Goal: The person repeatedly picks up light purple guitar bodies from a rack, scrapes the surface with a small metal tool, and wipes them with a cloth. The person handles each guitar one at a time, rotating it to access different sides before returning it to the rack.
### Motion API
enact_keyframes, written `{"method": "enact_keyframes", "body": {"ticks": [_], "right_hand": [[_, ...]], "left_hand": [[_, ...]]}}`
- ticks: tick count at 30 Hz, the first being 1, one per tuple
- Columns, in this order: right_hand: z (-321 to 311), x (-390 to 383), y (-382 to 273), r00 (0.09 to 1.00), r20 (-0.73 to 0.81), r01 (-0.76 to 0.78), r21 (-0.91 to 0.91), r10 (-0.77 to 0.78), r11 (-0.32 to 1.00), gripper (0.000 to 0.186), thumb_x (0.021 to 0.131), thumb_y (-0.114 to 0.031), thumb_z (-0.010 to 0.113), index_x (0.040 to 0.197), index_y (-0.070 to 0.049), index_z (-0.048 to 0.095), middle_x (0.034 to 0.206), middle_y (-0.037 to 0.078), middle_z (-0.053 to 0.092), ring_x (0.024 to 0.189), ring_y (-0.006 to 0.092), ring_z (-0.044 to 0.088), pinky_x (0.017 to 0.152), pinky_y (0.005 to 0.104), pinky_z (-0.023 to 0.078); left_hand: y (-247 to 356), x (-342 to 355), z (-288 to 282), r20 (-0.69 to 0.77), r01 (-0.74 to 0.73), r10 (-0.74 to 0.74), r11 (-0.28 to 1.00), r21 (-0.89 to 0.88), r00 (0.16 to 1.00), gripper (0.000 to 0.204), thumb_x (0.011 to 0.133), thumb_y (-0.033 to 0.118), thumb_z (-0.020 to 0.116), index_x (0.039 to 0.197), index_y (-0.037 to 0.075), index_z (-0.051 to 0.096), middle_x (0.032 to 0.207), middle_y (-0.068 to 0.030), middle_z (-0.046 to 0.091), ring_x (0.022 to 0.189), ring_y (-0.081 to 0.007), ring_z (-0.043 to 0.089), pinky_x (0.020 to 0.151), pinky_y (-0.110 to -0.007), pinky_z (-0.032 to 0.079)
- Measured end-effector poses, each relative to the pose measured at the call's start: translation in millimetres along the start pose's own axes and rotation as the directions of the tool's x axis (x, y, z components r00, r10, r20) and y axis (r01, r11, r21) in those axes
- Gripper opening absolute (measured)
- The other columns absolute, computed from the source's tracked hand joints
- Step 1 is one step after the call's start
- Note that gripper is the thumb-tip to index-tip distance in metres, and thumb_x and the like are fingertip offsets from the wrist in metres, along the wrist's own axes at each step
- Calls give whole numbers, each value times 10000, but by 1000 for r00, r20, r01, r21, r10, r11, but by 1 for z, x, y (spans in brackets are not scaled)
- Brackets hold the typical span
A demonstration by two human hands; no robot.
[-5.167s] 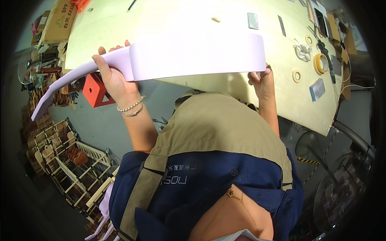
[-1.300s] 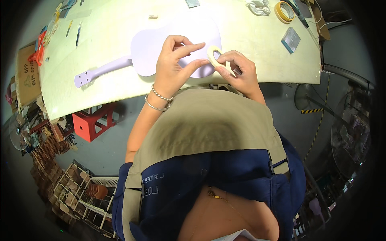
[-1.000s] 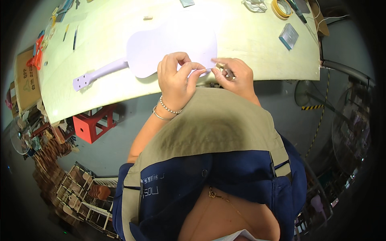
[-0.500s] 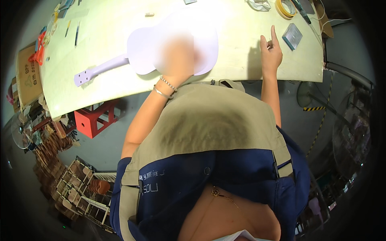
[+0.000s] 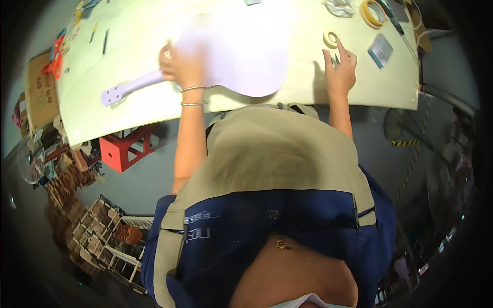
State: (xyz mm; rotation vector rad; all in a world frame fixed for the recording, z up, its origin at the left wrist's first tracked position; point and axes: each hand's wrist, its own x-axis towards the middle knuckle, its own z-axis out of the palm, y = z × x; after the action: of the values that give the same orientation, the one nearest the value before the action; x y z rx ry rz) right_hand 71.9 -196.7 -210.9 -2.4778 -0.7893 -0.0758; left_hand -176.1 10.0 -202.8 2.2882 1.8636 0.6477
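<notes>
A pale lilac ukulele-shaped instrument (image 5: 251,56) lies on the table, its neck and headstock pointing left. My left hand (image 5: 179,66) is over the body's left part, where the neck joins it. Some of its fingers look bent; the rest are smeared, so whether it holds anything does not show. To the right of the instrument, my right hand (image 5: 341,74) is raised with thumb and index finger apart and nothing visible held. Just beyond its index fingertip is a small cream tape roll (image 5: 331,39), touching or nearly so.
A grey-blue block (image 5: 380,51) lies right of my right hand, with a larger yellow tape roll (image 5: 373,14) behind. Crumpled white material (image 5: 339,7) sits at the back. Thin tools (image 5: 106,39) lie far left. A red stool (image 5: 123,151) stands below the table's front edge.
My left hand has moved left across the instrument, from its middle toward the neck joint. My right hand has shifted slightly, and a small tape roll now shows by its fingertip.
</notes>
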Motion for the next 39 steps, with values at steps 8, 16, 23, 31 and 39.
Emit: {"method": "enact_keyframes", "body": {"ticks": [8,16,23,31,39], "right_hand": [[22,-42,-48,846,531,-428,726,-44,538,508,786,-312,632,1184,-26,497,1177,134,488,1114,205,440,918,330,356],[16,-47,-46,738,675,-645,693,27,322,597,877,-464,424,1253,-1,400,932,10,552,600,28,422,515,156,340],[9,-42,-51,750,662,-651,741,-13,163,719,852,-570,351,1256,24,370,846,-14,533,479,11,263,419,140,225],[-9,-42,-53,783,619,-619,768,54,166,767,838,-610,317,1258,29,363,1028,59,528,486,11,270,395,143,217],[-10,-38,-40,804,591,-593,805,64,22,759,847,-607,277,1221,48,367,1035,63,484,465,46,265,437,172,227]], "left_hand": [[-152,47,23,-40,802,-807,590,-93,589,1148,623,597,616,1285,-172,78,1366,-291,75,1298,-393,-62,1027,-499,-59],[-70,48,-44,-72,149,-716,242,-959,695,751,709,-42,609,1283,-70,124,1232,-251,355,1079,-348,467,807,-402,479],[-30,36,-94,58,50,-364,-32,-998,929,526,875,125,474,1269,-82,194,1225,-241,377,1103,-364,453,888,-417,430],[-35,31,-90,157,188,-282,88,-978,947,441,866,153,505,1203,-36,294,1102,-260,471,982,-373,535,781,-428,512],[-38,27,-115,247,225,-88,-202,-953,965,370,851,203,539,1163,49,412,1128,-213,496,1060,-342,493,854,-449,462]]}}
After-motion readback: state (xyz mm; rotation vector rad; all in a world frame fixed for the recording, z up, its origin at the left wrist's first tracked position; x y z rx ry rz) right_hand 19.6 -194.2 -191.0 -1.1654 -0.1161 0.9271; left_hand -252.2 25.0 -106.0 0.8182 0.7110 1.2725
